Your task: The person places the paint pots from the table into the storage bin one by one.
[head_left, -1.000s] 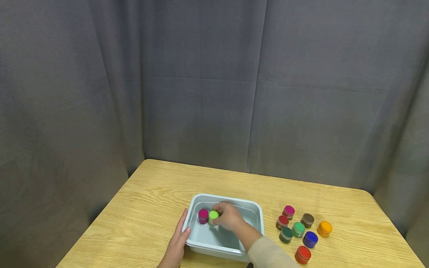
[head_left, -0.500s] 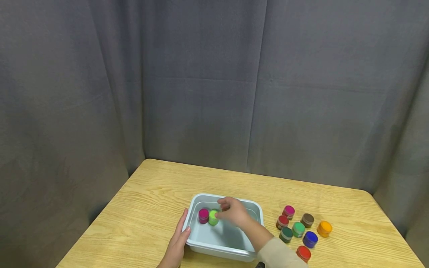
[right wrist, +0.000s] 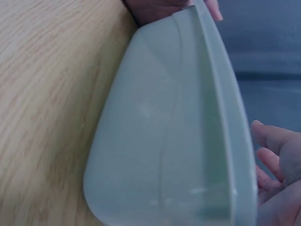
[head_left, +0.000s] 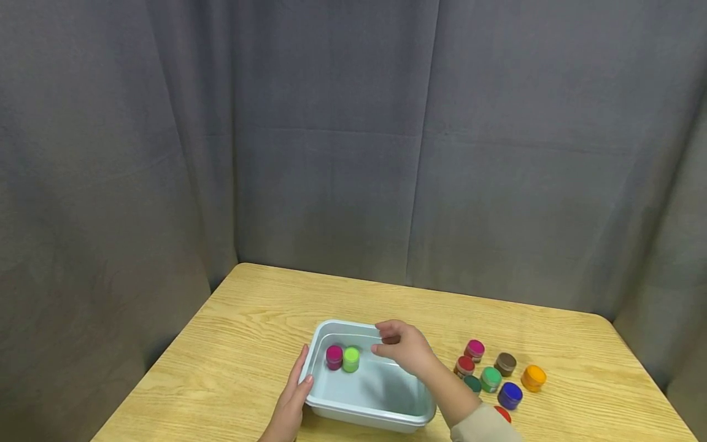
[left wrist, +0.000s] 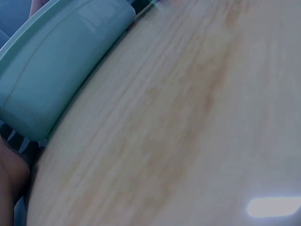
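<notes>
1. Head: over the tub (head_left: 361, 416) hangs the right hand (head_left: 407, 350), thumb and fingers apart, holding nothing. Purple jar (head_left: 334, 357) and lime jar (head_left: 351, 360) stand inside, just beside each other, to its left. The left hand (head_left: 289, 396) lies along the tub's left rim, fingers straight. Right of the right hand, the sleeve (head_left: 486, 425) hides part of the red jar (head_left: 502, 414); a low sweep could topple it.
2. Left wrist: tub wall, upper left; finger hold can't be told here. Lose that brace, and a bump might slide the tub.
3. Right wrist: bent fingers beyond the rim, nothing between them; a snagged knuckle could jolt both jars.
</notes>
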{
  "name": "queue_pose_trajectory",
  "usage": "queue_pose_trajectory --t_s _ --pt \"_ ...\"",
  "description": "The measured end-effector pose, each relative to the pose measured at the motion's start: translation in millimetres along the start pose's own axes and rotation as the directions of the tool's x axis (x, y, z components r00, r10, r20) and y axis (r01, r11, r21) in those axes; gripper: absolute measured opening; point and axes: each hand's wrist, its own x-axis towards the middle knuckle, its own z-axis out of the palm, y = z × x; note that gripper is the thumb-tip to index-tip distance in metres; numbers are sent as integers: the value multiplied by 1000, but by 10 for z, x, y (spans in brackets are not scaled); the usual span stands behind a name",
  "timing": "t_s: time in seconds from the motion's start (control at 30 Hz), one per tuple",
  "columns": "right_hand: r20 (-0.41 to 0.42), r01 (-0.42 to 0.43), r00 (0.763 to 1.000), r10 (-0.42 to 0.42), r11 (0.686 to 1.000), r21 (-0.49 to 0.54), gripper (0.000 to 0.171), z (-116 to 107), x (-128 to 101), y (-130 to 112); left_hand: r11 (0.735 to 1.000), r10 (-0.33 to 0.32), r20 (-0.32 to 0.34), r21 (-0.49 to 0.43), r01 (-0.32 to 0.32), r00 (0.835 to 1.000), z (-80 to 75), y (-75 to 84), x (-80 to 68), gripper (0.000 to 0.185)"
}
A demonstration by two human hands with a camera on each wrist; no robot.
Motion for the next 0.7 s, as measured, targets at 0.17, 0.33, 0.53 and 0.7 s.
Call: queue_pose_trajectory --t_s 0.17,0.33,0.53,0.7 --pt "-39 -10 999 11 1000 15 41 -129 -68 7 1000 -4 1 0 4 1000 0 1 -3 58" --pt "-77 -24 997 27 999 42 42 -284 -142 79 1000 -14 0 -4 14 1000 8 9 -6 57" --pt "-104 -37 994 43 997 61 43 -459 -254 201 1000 -16 -3 6 16 1000 2 8 -13 58" --pt "-121 -35 992 40 998 44 45 -583 -359 280 1000 -13 -1 4 13 1000 1 -1 -8 58"
